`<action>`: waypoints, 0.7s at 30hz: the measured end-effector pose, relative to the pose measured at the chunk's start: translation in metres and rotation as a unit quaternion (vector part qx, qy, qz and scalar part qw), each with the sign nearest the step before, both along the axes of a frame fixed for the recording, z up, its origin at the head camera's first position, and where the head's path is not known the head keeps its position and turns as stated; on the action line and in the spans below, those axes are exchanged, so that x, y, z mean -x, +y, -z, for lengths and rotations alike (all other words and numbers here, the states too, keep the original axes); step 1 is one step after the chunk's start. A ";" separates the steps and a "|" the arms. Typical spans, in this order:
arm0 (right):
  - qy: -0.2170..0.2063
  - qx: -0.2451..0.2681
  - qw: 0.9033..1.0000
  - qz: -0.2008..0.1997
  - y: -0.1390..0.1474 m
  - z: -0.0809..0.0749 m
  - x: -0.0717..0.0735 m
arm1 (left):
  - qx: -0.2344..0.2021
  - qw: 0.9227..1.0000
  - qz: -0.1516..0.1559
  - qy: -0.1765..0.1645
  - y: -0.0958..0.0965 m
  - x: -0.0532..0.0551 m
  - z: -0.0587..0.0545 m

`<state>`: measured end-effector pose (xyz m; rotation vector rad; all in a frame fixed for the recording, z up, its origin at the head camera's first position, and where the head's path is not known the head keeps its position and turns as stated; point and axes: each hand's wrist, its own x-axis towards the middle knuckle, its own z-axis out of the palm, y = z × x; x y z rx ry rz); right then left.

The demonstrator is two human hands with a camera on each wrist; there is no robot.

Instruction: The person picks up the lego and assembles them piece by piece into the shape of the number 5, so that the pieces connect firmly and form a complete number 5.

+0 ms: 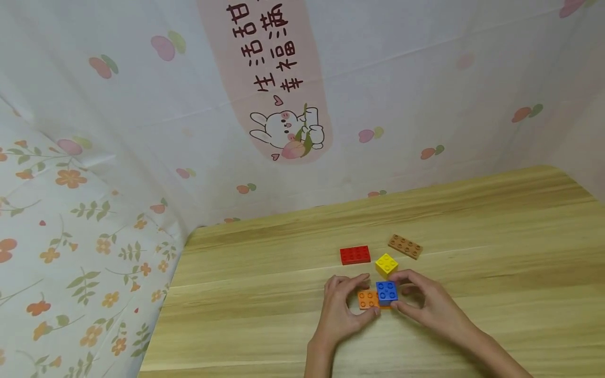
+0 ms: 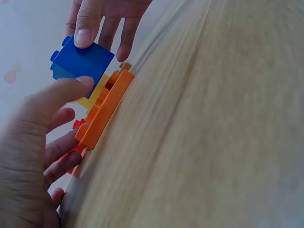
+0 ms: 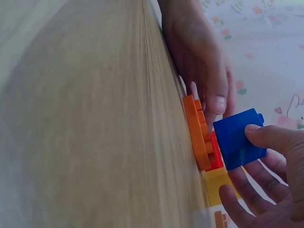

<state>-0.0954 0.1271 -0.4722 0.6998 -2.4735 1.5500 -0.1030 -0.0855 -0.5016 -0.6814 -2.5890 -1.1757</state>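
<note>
A blue toy brick point(image 1: 387, 292) with studs on top is pinched between the thumb and fingers of my right hand point(image 1: 427, 300). It is held just above the right part of an orange studded brick point(image 1: 368, 300), which lies flat on the table. In the right wrist view a gap shows between the blue brick point(image 3: 240, 138) and the orange brick point(image 3: 195, 133). My left hand point(image 1: 341, 304) curves loosely around the orange brick's left end, thumb and fingers spread apart. Its fingertips point(image 2: 78, 151) are close to that end in the left wrist view.
Just behind the blue brick stands a yellow brick point(image 1: 386, 265). Farther back lie a flat red brick point(image 1: 355, 255) and, to its right, a flat brown brick point(image 1: 405, 246). A patterned cloth point(image 1: 397, 105) hangs behind the wooden table point(image 1: 246, 315).
</note>
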 end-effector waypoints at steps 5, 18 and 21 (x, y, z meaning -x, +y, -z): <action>0.003 0.000 1.000 -0.004 -0.001 0.002 -0.001 | -0.003 1.000 0.008 0.019 0.000 0.001 0.001; 0.026 -0.010 1.000 -0.006 -0.005 0.005 -0.001 | -0.075 0.997 0.018 -0.016 0.001 -0.001 -0.002; 0.032 -0.026 0.999 0.002 -0.005 0.005 -0.002 | -0.071 0.997 0.014 -0.024 0.002 -0.001 -0.002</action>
